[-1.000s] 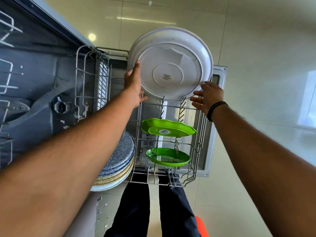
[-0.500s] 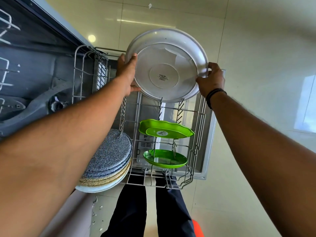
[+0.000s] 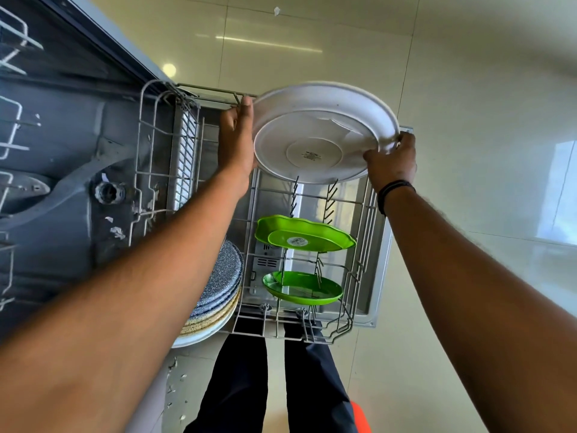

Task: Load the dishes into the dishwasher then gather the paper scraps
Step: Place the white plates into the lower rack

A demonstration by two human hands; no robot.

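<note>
Head view showed the white plate [image 3: 315,132] held over the far end of the dishwasher rack [image 3: 359,245], left hand [image 3: 235,142] flat-fingered against its edge, right hand [image 3: 393,160] curled round the rim; it might miss the tines and knock the green plates [image 3: 304,240].

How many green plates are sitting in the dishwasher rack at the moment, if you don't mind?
2: one green plate mid-rack, the other green plate nearer the person. None seems hidden.
</note>
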